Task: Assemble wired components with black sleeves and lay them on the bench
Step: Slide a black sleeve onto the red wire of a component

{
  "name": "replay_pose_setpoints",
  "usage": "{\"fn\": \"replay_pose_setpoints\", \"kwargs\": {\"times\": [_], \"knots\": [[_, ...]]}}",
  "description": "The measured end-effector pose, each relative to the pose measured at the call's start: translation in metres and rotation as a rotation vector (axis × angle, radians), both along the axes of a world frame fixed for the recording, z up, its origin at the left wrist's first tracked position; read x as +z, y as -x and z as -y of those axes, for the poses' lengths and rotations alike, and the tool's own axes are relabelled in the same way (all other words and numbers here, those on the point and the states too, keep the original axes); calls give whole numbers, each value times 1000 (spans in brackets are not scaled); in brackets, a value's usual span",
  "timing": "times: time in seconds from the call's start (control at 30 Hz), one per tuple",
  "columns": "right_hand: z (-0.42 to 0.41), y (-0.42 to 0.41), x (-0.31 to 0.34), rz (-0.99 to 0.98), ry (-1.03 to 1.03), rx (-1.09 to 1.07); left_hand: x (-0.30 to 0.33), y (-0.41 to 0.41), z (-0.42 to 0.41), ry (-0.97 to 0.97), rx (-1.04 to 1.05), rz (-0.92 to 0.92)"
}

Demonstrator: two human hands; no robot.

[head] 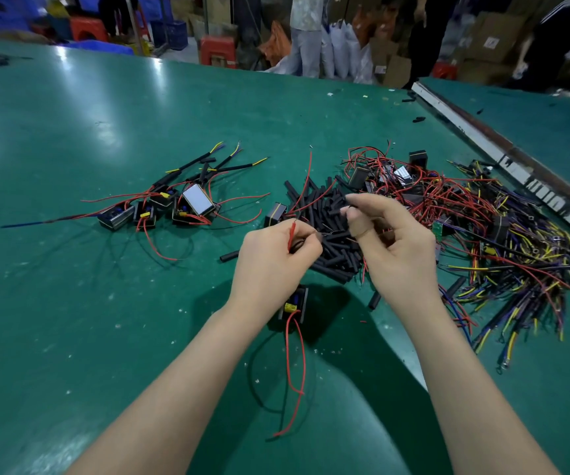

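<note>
My left hand point(271, 260) pinches the end of a red wire point(292, 231) that runs from a small black component point(294, 303) hanging below my wrist, with more red wire point(300, 371) trailing toward me. My right hand point(391, 246) is raised just right of it, with thumb and fingers curled; a thin dark wire runs toward it, but whether it grips anything is unclear. Behind both hands lies a heap of black sleeves point(331, 234). Several sleeved components point(170, 207) lie on the green bench point(105, 303) at the left.
A tangle of red, yellow and blue wires with black components point(482, 234) covers the bench at the right. A white-edged rail point(502, 156) borders the far right. Loose sleeves point(374, 299) lie near my right wrist. People, red stools point(217, 49) and boxes stand beyond the bench.
</note>
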State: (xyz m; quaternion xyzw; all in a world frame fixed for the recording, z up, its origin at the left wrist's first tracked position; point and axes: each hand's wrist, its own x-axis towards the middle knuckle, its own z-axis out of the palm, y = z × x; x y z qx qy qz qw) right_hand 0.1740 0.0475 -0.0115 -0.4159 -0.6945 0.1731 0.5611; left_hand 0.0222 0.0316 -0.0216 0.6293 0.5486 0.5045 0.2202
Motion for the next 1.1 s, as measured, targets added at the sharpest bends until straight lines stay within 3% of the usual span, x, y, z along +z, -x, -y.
{"fn": "replay_pose_setpoints", "kwargs": {"times": [0.13,0.3,0.4,0.83,0.97,1.1], "knots": [[-5,-8,3,-114,96,-46,3,2,-1,116,-80,182],[0,-9,0,199,60,88,8,0,-1,255,-198,462],[2,-7,0,254,77,121,10,1,-2,296,-237,545],[7,1,8,-146,236,163,8,0,1,356,-384,539],[8,1,9,-107,173,178,8,-1,1,374,-377,541],[7,-6,12,76,67,221,9,0,0,424,-340,580]]}}
